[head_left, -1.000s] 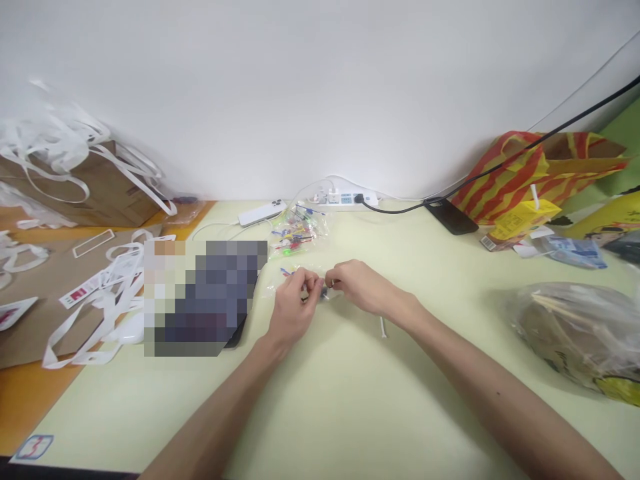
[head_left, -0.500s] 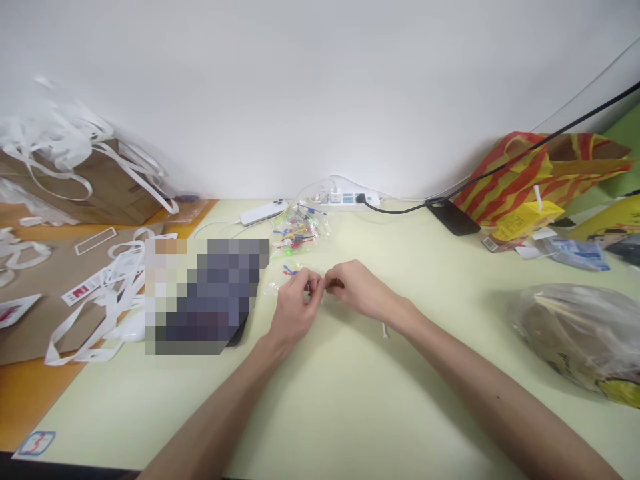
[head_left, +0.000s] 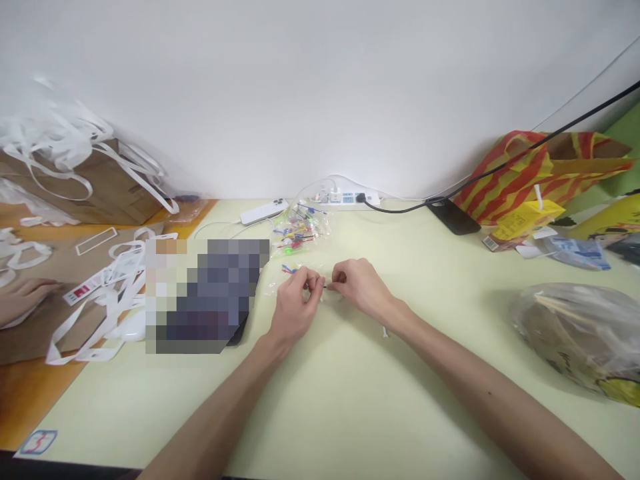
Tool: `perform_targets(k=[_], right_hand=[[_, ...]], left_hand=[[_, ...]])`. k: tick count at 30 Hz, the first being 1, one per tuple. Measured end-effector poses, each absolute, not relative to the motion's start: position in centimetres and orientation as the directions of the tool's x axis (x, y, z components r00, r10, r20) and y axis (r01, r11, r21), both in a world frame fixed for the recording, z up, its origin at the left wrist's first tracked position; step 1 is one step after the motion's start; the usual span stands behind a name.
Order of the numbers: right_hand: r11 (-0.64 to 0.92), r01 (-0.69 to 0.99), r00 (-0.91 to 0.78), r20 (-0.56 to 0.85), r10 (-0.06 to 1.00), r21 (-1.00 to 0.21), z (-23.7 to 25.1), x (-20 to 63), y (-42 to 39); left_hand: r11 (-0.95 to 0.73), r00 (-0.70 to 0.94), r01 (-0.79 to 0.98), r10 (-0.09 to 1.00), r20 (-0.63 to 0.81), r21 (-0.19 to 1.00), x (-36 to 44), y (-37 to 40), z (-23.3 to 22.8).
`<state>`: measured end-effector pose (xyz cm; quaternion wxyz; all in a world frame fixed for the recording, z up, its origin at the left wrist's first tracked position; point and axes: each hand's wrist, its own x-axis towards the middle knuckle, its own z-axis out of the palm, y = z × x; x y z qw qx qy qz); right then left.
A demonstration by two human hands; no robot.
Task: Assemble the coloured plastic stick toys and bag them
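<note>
My left hand (head_left: 299, 293) is closed in a pinch, fingertips drawn together over the pale table. Facing it across a narrow gap, my right hand (head_left: 357, 285) pinches too. A tiny dark piece (head_left: 325, 287) shows between the two sets of fingertips; it is too small to name. Partly behind my left hand lies a clear plastic bag (head_left: 274, 287) with small blue and red pieces (head_left: 289, 270). Farther back are clear bags of small coloured plastic pieces (head_left: 300, 230). A small white piece (head_left: 385, 332) lies beside my right forearm.
A blurred-out dark object (head_left: 215, 293) lies left of my hands. Behind stands a power strip (head_left: 370, 199) with cables. On the right are a plastic-wrapped bundle (head_left: 575, 340), a yellow drink carton (head_left: 525, 223) and a striped bag (head_left: 500, 173). Another person's hand (head_left: 27, 300) rests at the left over brown paper.
My right hand has shifted slightly right, widening the gap between the fingertips, where a tiny dark piece now shows. Another person's hand has come in at the left edge.
</note>
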<state>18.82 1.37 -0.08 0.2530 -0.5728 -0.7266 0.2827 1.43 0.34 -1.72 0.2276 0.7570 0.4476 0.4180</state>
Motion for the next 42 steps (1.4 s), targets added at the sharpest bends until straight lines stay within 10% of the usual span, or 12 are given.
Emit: perform_targets(k=[42], right_hand=[[0.178,0.794,-0.133,0.119,0.984,-0.581,-1.6,17.8,0.8]], left_hand=[[-0.369,0.228,0.349,0.925,0.304,0.861,1.7,0.2,-2.3]])
